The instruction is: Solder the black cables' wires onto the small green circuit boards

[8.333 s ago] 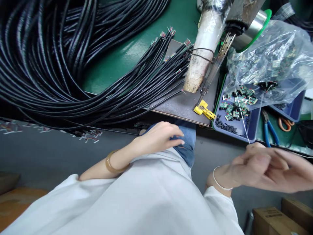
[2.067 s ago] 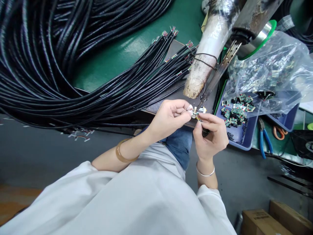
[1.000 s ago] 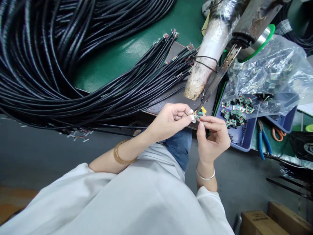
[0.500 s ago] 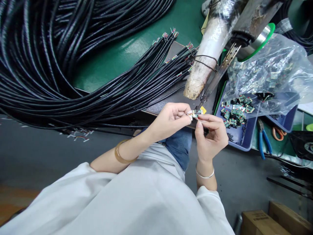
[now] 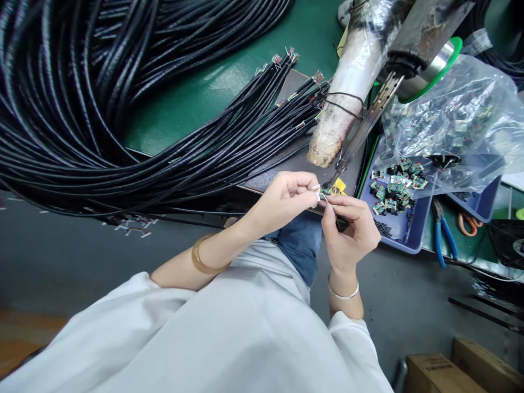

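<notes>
My left hand [image 5: 289, 195] is closed in a pinch, with something white at its fingertips. Just beyond them shows a bit of a small green circuit board [image 5: 325, 191], mostly hidden by the fingers. My right hand [image 5: 351, 226] pinches a thin light wire [image 5: 326, 200] beside the board, thumb against forefinger. A soldering iron [image 5: 370, 117] slants down from the upper right, its tip close above the board. Right beside the tip is a small yellow piece [image 5: 339, 186].
Black cables [image 5: 196, 158] with stripped coloured ends sweep in from the left over the green table [image 5: 229, 90]. A wrapped tube [image 5: 335, 114] hangs beside the iron. Rightward are a purple tray [image 5: 417, 234] of circuit boards, a plastic bag [image 5: 454, 114], blue-handled pliers [image 5: 444, 234] and a solder spool [image 5: 444, 65].
My right hand has shifted slightly left and toward my left hand. The circuit board, plainer to see before, is now mostly covered, and more of the yellow piece shows.
</notes>
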Motion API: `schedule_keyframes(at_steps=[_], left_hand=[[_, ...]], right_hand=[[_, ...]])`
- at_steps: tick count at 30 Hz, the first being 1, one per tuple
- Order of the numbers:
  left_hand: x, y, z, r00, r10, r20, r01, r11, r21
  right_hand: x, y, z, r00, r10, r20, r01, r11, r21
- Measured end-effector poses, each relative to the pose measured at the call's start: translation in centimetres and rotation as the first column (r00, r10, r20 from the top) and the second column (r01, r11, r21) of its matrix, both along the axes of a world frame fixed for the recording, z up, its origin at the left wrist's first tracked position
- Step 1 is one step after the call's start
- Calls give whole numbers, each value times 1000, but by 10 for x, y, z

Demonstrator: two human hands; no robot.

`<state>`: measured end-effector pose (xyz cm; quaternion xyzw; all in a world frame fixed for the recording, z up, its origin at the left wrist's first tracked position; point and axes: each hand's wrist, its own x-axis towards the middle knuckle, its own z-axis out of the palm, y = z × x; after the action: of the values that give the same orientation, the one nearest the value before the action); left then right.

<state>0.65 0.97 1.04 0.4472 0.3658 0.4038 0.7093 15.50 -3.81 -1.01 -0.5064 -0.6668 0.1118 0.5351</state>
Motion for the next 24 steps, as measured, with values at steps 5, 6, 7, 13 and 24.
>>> schedule_keyframes(at_steps=[5, 6, 7, 13, 24], left_hand=[[-3, -3, -2, 996, -37, -77, 40, 999, 35], [-4, -4, -2, 996, -50, -78, 53, 998, 29], [-4, -4, -2, 995, -65, -75, 66, 998, 19], [-5, -7, -4, 992, -109, -57, 109, 994, 2], [-6, -10, -3, 997, -79, -14, 79, 997, -8]], right_hand=[[6, -4, 10, 999, -6, -35, 2, 996, -93], [7, -5, 11, 1000, -25, -15, 24, 998, -65], [7, -5, 13, 999, -37, 5, 37, 999, -40], [9, -5, 13, 995, 2, 103, 0, 1000, -17], [8, -9, 13, 989, 53, 136, -42, 996, -84]])
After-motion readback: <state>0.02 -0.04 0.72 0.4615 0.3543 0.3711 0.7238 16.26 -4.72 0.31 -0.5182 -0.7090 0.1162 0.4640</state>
